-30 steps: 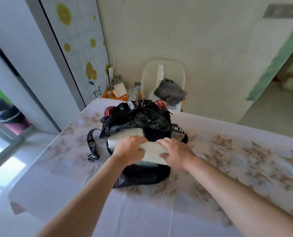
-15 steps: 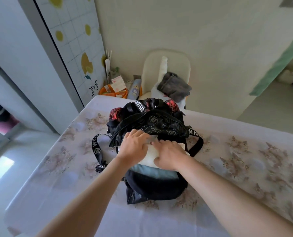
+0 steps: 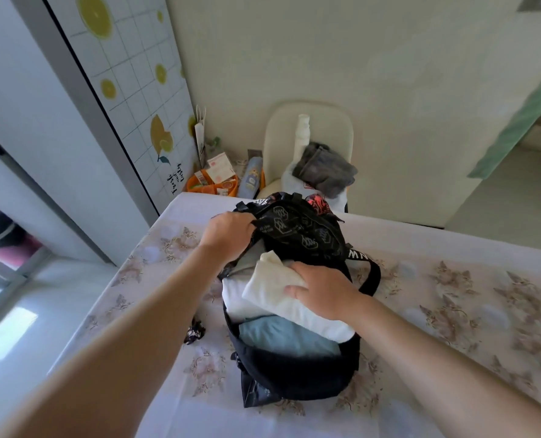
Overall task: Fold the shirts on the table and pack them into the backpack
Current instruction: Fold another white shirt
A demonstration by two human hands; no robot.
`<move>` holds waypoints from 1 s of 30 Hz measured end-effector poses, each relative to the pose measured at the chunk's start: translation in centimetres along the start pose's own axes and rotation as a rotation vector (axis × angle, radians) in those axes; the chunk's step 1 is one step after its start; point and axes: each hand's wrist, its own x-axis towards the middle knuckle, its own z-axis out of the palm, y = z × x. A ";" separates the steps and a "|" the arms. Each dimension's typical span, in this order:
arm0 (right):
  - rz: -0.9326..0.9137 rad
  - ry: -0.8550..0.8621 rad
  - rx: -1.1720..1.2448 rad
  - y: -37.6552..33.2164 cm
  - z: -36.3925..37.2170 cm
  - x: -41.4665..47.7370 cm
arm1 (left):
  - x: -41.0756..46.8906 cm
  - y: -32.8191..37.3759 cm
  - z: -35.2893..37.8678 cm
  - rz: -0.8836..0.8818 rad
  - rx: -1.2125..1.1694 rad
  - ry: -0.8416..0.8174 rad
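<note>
**Two hands pack folded shirts into a black backpack**

A black backpack (image 3: 294,374) lies open in the middle of a table (image 3: 452,311) covered with a flowered cloth. The left hand (image 3: 229,235) grips the bag's patterned flap (image 3: 297,229) at its far left edge, fingers curled round the fabric. The right hand (image 3: 323,290) holds a folded white shirt (image 3: 269,289) at the bag's mouth. This shirt rests on a folded blue shirt (image 3: 282,336) that lies inside the bag. Beyond the table stands a cream chair (image 3: 282,131) with a grey cloth (image 3: 326,170) on it.

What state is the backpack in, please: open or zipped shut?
Open. The left hand holds the backpack flap up, and a white shirt and a blue shirt show in its mouth.
</note>
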 end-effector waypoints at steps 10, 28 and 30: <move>0.564 0.110 0.579 -2.9 2.7 6.1 | 0.6 -0.6 -0.5 0.037 -0.062 0.012; -0.022 0.388 -0.288 -4.5 6.5 3.3 | 2.7 0.7 1.0 0.158 -0.275 0.096; -0.020 0.069 -0.376 -4.7 7.7 3.2 | 2.2 0.8 1.5 0.166 -0.256 0.059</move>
